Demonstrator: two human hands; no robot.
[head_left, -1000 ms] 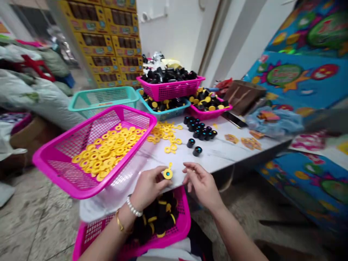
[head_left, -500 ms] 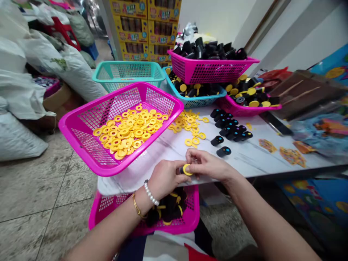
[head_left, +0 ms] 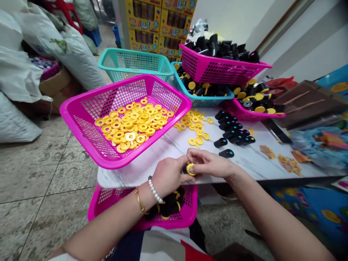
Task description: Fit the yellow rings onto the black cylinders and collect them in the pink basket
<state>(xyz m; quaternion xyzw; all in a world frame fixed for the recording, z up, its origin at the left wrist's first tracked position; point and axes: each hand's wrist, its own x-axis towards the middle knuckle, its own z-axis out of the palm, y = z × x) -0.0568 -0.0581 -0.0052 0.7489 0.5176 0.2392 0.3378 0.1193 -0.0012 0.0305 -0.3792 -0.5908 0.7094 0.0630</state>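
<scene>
At the table's front edge my left hand (head_left: pixel 170 173) is closed around a small black plastic piece, mostly hidden by the fingers. A yellow ring (head_left: pixel 190 169) sits on the end of that piece. My right hand (head_left: pixel 208 164) is closed too, its thumb pressing on the yellow ring. Just beyond lie loose yellow rings (head_left: pixel 199 139) with small tabs. To their right, several black cylinders (head_left: pixel 226 153) with coloured dots on their ends lie in rows. A pink basket (head_left: pixel 89 152) holding many yellow rings rests at the left, tilted.
Below the table edge, a pink basket (head_left: pixel 191 214) holds black pieces with yellow rings. Behind stand a teal basket (head_left: pixel 108 59), a blue basket (head_left: pixel 217 101) and a pink basket (head_left: pixel 201 70) heaped with black parts. White sacks (head_left: pixel 78 58) line the left floor.
My view has shifted slightly. Both hands stay together on the black piece, and the right thumb still rests on the yellow ring.
</scene>
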